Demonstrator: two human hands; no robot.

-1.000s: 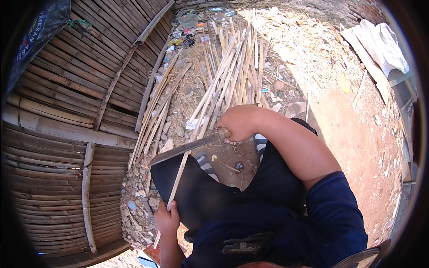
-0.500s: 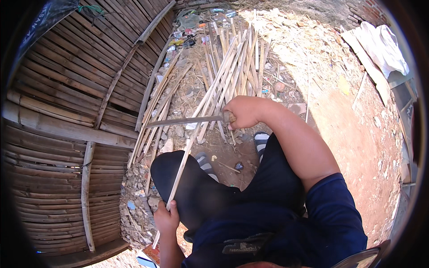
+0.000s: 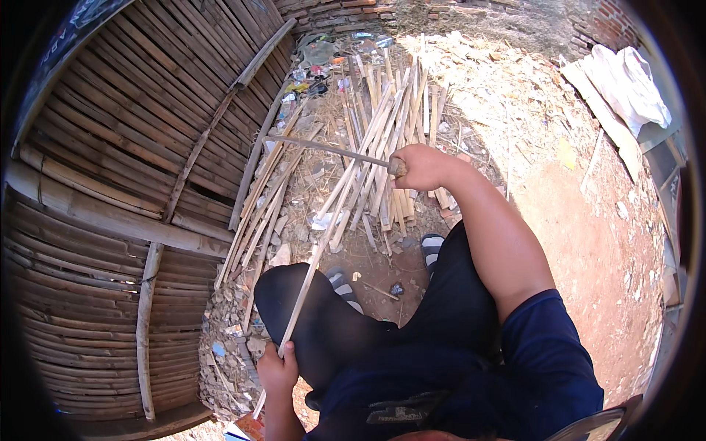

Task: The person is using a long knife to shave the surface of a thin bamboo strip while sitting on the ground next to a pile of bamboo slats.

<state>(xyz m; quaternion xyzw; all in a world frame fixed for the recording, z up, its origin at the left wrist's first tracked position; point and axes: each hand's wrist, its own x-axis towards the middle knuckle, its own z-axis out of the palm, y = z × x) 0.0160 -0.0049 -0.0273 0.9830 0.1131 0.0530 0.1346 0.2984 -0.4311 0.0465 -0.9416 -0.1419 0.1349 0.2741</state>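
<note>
My left hand (image 3: 277, 367) grips the near end of a long thin bamboo strip (image 3: 312, 272) that runs up and away over my left knee toward the pile. My right hand (image 3: 421, 166) is raised and closed on the handle of a long knife (image 3: 323, 149), whose blade points left, level above the strip. A heap of split bamboo strips (image 3: 382, 140) lies on the ground ahead of my feet.
A woven bamboo panel (image 3: 125, 184) with thick cross poles fills the left side. More strips (image 3: 261, 213) lean along its edge. Rubble and litter lie at the far end. Bare reddish earth (image 3: 588, 242) spreads right, with a white cloth (image 3: 625, 81) on boards.
My right hand lifted the knife from near my knee up and away; the blade now sits higher above the strip. My left hand kept hold of the strip.
</note>
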